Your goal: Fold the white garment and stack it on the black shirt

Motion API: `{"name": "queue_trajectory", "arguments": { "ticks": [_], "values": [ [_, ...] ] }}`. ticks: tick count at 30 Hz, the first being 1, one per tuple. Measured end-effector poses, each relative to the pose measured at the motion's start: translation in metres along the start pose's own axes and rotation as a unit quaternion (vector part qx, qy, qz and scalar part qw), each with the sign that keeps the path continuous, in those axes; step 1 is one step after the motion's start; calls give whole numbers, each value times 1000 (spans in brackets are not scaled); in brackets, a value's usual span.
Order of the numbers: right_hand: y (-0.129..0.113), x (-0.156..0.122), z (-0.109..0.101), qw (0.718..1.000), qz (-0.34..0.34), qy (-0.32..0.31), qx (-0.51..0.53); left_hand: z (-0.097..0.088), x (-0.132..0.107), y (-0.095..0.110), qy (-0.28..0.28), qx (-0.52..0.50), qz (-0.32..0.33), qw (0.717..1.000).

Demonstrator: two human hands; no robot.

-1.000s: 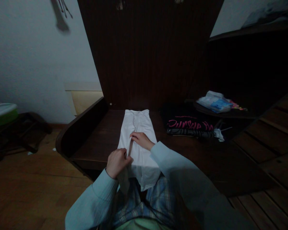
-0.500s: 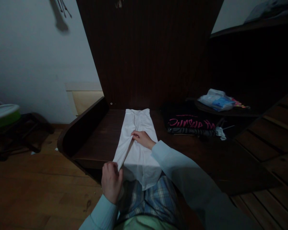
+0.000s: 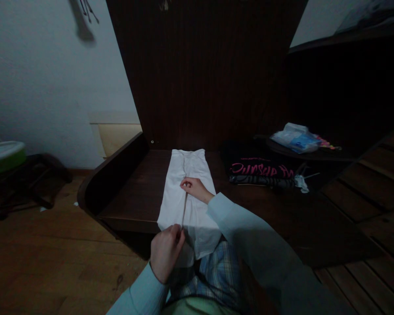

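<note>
One white garment (image 3: pixel 173 197), laid lengthwise on the dark wooden bench (image 3: pixel 131 194), near end hanging over the front edge. Two hands: right hand (image 3: pixel 197 189) pinches the middle edge, left hand (image 3: pixel 165 250) pinches lower down that edge, both narrow. Judging progress: spread out already, far half mostly flat; held edge not yet let go. Right side: one black folded cloth (image 3: pixel 244 159), one plastic packet (image 3: pixel 296 139).

The garment (image 3: pixel 174 203) is matt cloth, the bench (image 3: pixel 131 199) apparently smooth wood.
</note>
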State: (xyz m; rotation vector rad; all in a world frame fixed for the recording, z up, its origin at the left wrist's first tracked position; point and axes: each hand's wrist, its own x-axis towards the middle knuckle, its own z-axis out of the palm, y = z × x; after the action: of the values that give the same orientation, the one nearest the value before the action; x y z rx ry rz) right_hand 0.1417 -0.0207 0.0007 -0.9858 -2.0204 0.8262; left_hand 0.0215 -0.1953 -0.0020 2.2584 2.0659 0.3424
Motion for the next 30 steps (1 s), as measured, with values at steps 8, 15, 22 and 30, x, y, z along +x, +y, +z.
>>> {"name": "queue_trajectory", "arguments": {
  "ticks": [8, 15, 22, 30],
  "values": [
    [-10, -18, -27, 992, -45, 112, -31, -6, 3, -35, 63, -140, 74, 985],
    [-2, -47, -63, 995, 60, 76, 3, -14, 12, -8, 34, -198, 107, 974],
    [-5, 8, -60, 974, 133, -20, -181, 8, -3, 28, -46, -125, -39, 990],
    [8, 37, -29, 920, 225, 12, -321, 41, 2, 25, -30, -245, 47, 968]
  ]
}}
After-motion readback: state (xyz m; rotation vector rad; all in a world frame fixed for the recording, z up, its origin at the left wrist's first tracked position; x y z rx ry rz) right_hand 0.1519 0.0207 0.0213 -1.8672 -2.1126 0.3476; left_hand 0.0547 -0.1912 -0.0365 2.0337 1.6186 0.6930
